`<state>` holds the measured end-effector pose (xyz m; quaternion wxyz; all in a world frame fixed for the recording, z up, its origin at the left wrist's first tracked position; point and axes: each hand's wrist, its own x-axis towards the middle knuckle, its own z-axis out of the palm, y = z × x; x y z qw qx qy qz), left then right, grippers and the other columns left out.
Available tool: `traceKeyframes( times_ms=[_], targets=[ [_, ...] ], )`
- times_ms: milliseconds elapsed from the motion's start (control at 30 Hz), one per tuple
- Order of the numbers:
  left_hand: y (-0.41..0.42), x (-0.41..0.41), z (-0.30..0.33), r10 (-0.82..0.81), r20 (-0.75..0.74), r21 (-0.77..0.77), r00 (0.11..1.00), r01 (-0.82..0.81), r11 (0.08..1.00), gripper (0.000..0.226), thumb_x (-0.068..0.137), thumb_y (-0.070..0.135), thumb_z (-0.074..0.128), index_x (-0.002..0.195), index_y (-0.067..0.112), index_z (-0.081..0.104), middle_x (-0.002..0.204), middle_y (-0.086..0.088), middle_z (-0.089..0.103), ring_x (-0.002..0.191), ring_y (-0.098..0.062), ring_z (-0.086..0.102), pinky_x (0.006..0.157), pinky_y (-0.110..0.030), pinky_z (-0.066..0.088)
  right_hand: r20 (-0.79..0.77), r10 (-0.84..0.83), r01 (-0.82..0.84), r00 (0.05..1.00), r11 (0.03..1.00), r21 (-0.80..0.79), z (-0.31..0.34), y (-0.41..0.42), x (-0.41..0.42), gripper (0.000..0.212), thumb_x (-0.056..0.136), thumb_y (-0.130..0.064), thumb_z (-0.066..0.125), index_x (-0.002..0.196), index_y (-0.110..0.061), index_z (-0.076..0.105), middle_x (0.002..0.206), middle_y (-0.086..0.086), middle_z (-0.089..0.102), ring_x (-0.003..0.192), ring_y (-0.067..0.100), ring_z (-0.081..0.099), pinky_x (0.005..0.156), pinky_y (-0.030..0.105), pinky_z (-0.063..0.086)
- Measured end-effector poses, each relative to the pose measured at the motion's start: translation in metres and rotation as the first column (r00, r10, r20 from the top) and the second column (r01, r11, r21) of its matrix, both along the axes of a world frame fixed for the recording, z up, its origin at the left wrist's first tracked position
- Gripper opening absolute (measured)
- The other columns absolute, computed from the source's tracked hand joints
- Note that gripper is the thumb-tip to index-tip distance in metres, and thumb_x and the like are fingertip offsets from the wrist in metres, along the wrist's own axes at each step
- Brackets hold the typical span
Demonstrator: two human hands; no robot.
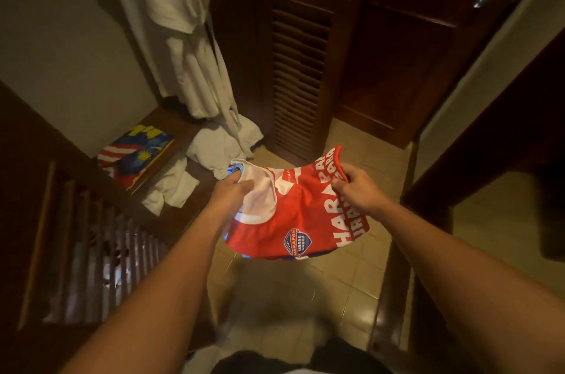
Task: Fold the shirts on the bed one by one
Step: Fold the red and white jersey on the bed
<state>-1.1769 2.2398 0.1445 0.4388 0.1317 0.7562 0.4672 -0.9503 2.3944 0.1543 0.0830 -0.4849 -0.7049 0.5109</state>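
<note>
We hold the red-and-white printed polyester shirt (284, 214) in mid-air above the tiled floor (305, 297); left hand (232, 190) and right hand (356, 187) each pinch one edge. Step: folding. Next, probably bring both edges together evenly.

Dark wooden bench (183, 129) along the left wall, low, w/ a slatted section (91, 251) nearer the camera. On its solid top: a folded flag-print cloth (136, 155) (red/white stripes, blue, yellow star) at the wall end; just beside it, toward the room, a flat folded white cloth (171, 187); further back a crumpled white towel (217, 147), reaching the bench edge. Beige tiled floor (336, 297) runs btwn bench and dark wooden furniture on the right; glossy, reflections showing.
</note>
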Motion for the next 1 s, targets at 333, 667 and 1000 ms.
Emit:
traceKeyframes(
  times_ms=[333,667,1000],
  targets=[
    [0.073,-0.049,0.008,0.286,-0.019,0.061,0.958,-0.285,0.957,0.052,0.093,0.025,0.063,0.144,0.023,0.055,0.134,-0.004,0.065,0.114,-0.031,0.065,0.102,-0.05,0.052,0.041,0.261,-0.261,0.964,0.965,-0.013,0.009,0.129,-0.093,0.037,0.1,-0.025,0.061,0.136,-0.026,0.049,0.121,-0.002,0.066,0.101,0.018,0.068,0.085,0.036,0.056],
    [0.09,-0.182,-0.007,0.492,-0.023,0.029,0.87,-0.492,0.87,0.054,0.097,0.029,0.061,0.149,0.026,0.048,0.14,0.0,0.06,0.119,-0.03,0.064,0.103,-0.051,0.052,0.047,0.516,-0.51,0.855,0.854,-0.106,0.003,0.175,-0.285,0.048,0.094,-0.022,0.07,0.135,-0.032,0.046,0.112,-0.007,0.068,0.095,0.015,0.07,0.081,0.032,0.056],
    [0.096,-0.316,-0.014,0.585,-0.15,-0.027,0.797,-0.595,0.803,0.044,0.103,0.006,0.055,0.145,-0.002,0.048,0.13,-0.012,0.057,0.122,-0.024,0.053,0.101,-0.028,0.043,-0.015,0.654,-0.651,0.756,0.749,-0.123,-0.004,0.193,-0.467,0.06,0.092,-0.007,0.068,0.146,-0.024,0.047,0.118,0.005,0.071,0.095,0.023,0.073,0.09,0.046,0.059]
  ],
)
